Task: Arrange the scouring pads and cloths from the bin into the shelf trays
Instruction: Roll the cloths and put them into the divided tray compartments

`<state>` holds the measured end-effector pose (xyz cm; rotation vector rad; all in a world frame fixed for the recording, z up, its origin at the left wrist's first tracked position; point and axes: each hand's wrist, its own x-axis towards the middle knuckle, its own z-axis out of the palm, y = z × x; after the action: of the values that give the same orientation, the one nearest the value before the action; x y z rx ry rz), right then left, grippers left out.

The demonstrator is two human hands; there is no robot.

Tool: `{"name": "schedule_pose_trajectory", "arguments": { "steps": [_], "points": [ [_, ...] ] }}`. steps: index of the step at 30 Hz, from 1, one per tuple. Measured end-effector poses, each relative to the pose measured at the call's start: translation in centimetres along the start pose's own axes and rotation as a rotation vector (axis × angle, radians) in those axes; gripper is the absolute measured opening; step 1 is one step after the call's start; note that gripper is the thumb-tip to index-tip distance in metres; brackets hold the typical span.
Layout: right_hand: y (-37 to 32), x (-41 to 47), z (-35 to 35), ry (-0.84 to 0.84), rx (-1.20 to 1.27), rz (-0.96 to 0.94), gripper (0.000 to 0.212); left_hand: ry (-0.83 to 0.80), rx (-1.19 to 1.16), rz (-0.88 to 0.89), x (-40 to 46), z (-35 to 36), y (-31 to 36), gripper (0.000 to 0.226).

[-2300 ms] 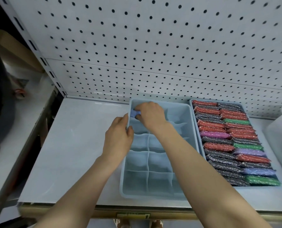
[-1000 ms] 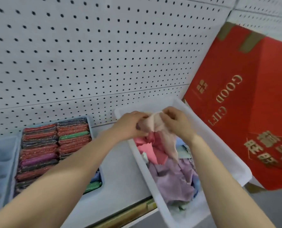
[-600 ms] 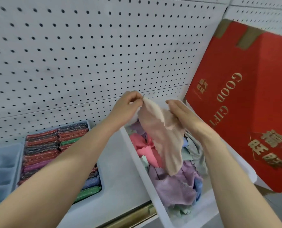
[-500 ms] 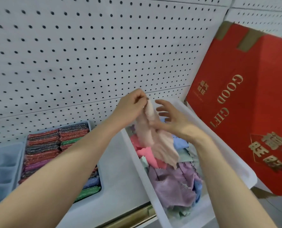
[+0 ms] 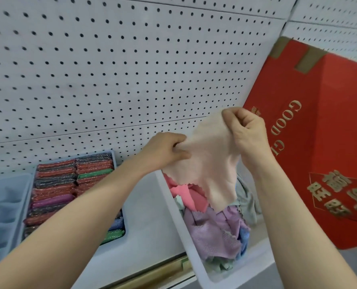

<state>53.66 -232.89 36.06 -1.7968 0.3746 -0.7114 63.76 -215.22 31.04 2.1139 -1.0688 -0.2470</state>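
Observation:
A pale peach cloth hangs spread above the white bin. My left hand pinches its left top corner and my right hand pinches its right top corner, higher up. Inside the bin lie several crumpled cloths: pink, lilac, blue and grey-green. To the left a blue tray holds rows of glittery scouring pads in red, grey, green and purple. The divided blue tray sits at the far left edge, its compartments largely bare.
A white pegboard wall backs the shelf. A large red gift box with gold lettering stands right of the bin. The shelf's front edge has a gold strip.
After placing a blue item in the divided tray, I turned right to the bin. Both hands lifted the peach cloth out, and they have now pulled its corners apart, spreading it wider and higher.

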Motion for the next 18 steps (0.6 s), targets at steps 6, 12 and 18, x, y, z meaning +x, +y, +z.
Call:
{"name": "schedule_pose_trajectory", "arguments": {
  "steps": [6, 12, 18],
  "points": [
    [-1.5, -2.2, -2.7, -0.012, -0.008, 0.064, 0.012, 0.065, -0.384, -0.074, -1.3, -3.1, -1.3, 0.008],
    [-1.1, -2.5, -4.8, 0.160, 0.136, 0.073, 0.014, 0.049, -0.345, -0.143, -1.6, -4.3, -1.8, 0.005],
    [-0.1, -1.2, -6.8, 0.046, 0.169, 0.054, 0.016, 0.177, -0.753, -0.327, -0.5, -4.2, 0.3, 0.011]
  ]
}}
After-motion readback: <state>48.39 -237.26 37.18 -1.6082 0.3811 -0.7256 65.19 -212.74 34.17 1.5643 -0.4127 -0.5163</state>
